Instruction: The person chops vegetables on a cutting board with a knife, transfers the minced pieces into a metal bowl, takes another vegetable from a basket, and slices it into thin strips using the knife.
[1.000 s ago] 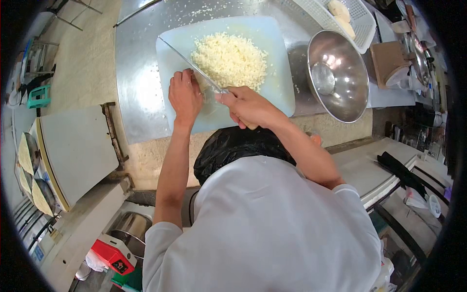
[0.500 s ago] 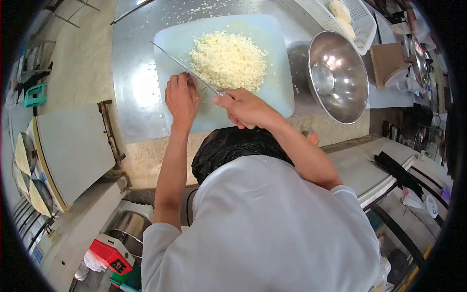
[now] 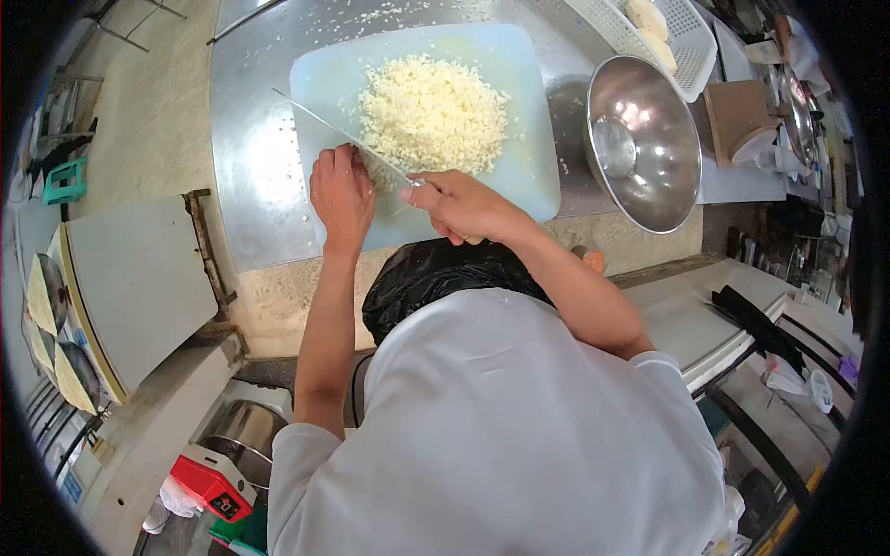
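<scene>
My right hand is wrapped round the handle of a kitchen knife. Its long blade slants up and left across the cutting board, the tip reaching past the board's left edge. Close against the blade's near side, my left hand rests on the board with its fingers curled and bunched. Whatever lies under those fingertips is hidden. Just beyond the blade, a heap of finely chopped pale yellow-white food covers the middle of the board, with loose bits scattered around it.
A steel mixing bowl stands right of the board on the metal table. Behind it, a white perforated basket holds pale, rounded pieces. Loose crumbs lie along the table's far side. A black plastic bag is between the table and my body.
The knife's blade has swung slightly, its tip now lower and farther left. Both hands have shifted only a little, and the heap looks the same.
</scene>
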The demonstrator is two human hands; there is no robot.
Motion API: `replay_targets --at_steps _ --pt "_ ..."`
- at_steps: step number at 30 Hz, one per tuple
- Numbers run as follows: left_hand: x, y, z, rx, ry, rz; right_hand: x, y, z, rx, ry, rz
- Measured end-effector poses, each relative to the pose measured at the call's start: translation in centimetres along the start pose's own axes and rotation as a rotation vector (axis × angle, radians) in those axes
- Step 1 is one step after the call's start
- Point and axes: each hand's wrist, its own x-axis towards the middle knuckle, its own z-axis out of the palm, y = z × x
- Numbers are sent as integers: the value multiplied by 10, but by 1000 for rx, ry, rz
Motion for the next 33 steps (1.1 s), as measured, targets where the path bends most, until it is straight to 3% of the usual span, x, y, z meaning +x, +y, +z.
replay_targets --at_steps 25,33 --pt "-22 -1 -10 11 28 -51 -5 -9 3 -50 -89 62" --pt "-26 1 -12 23 7 -68 -1 -1 12 -21 -54 -25"
